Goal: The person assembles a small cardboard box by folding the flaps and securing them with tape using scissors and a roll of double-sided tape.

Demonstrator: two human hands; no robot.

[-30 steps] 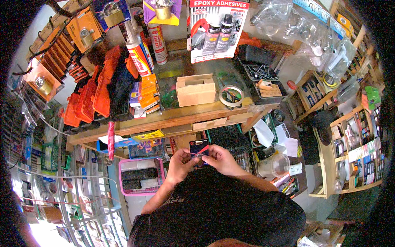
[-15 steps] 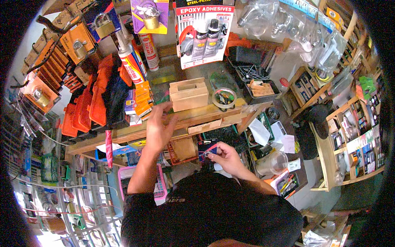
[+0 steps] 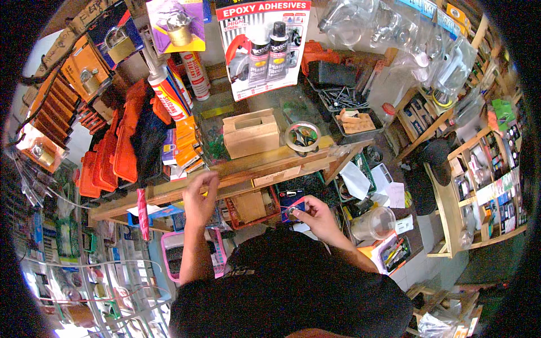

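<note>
Standing over the long wooden counter (image 3: 236, 172), I had it running slantwise across my view, its front edge just past my hands. Beside it on my left hung a row of orange cases (image 3: 104, 160), and above it a big card of glue bottles (image 3: 265, 45) dangled from the ceiling. On the counter sat a cardboard box (image 3: 251, 135), open at the top, with a roll of clear tape (image 3: 302, 137) just beside it on the right. Farther right, a black tray of screws (image 3: 341, 98) rested at the back. Lower down, near my right elbow, a clear plastic jar (image 3: 375, 223) stood tipped among loose papers.

My left hand (image 3: 198, 197) was raised to the counter's front edge, fingers curled loosely with the fingertips drawn together; whether anything small lay pinched between them I could not tell. My right hand (image 3: 315, 217) was lower, well apart from the left and under the counter's lip, thumb and forefinger closed on a small blue and red packet (image 3: 292, 204), which I held flat in front of my chest, close to the shelf under the counter.
</note>
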